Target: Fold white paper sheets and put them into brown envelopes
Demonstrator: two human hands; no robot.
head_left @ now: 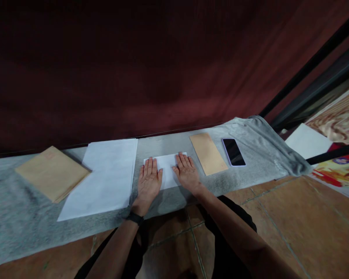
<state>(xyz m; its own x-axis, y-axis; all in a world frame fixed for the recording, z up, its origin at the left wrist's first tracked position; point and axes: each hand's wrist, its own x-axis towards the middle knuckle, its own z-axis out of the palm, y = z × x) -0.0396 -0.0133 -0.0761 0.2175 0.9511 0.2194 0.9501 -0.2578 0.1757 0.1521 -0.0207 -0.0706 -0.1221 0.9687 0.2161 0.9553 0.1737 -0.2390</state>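
Smooth, matt white paper makes up both the small sheet point(168, 174) and the larger stack point(107, 174), while the brown pile point(52, 174) and the lone tan piece point(208, 154) look like plain, dull paper. All lie on a soft grey cloth point(256, 155) with a short, fuzzy nap, rumpled into folds at its right end. A phone point(234, 152) has a smooth, dark, glassy screen and a pale rim that looks like plastic. Behind hangs a dark red curtain point(163, 85) of matt fabric; below, brown floor tiles point(285, 217) show a faint sheen between rougher, dull joints. The black wristband point(135, 218) appears matt.
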